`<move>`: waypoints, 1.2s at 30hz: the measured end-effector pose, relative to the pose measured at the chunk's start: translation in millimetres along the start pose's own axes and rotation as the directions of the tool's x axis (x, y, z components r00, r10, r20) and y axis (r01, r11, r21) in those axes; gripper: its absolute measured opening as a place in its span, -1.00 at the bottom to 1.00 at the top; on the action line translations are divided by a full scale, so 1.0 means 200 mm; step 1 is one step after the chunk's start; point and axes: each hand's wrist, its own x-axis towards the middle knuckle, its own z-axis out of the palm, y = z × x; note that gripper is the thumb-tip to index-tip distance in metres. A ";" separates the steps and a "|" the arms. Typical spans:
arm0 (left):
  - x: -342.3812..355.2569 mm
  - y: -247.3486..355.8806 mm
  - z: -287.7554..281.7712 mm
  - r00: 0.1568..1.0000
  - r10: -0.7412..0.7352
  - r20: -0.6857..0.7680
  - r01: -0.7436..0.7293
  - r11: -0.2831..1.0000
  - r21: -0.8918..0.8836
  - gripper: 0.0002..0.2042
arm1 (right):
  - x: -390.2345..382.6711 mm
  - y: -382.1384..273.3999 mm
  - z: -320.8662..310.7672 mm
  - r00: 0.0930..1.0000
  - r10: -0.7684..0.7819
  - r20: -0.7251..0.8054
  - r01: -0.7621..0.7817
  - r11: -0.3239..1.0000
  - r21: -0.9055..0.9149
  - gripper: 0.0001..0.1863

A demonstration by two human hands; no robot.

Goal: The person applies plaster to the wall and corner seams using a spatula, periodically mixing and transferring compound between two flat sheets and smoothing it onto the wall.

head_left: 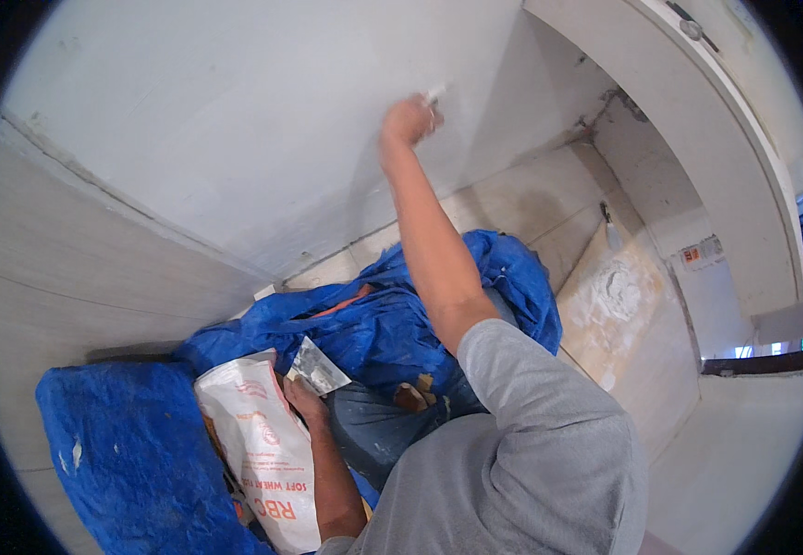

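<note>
My right hand point(409, 119) is raised against the white wall point(235, 120), closed on a small putty knife point(437, 92) whose tip touches the plaster. My left hand point(304, 400) hangs low by my waist and grips a wide metal scraper blade point(318, 367) smeared with white filler. The left hand is just beside a white printed sack point(267, 444) that stands on the floor.
Blue tarpaulin point(373, 319) is bunched along the foot of the wall, and another piece point(128, 458) covers something at lower left. A board with a patch of white filler point(619, 291) and a small tool point(609, 227) lies on the tiled floor at right. A white door frame point(697, 120) curves overhead at right.
</note>
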 end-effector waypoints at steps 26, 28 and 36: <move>-0.02 0.12 0.00 0.974 -0.142 0.176 0.168 0.975 -0.147 -0.66 | 0.24 -0.06 -0.23 0.931 0.174 0.321 -0.323 0.801 0.504 -0.58; -0.02 0.11 -0.02 0.981 -0.115 0.155 0.134 0.984 -0.115 -0.65 | 0.10 -0.29 -0.13 0.976 -0.057 0.209 -0.026 0.927 0.375 -0.60; -0.07 0.22 0.03 0.993 -0.096 0.074 0.109 0.973 -0.205 -0.72 | -0.52 -0.52 -0.26 0.379 -0.737 0.559 0.916 0.386 -0.112 -0.51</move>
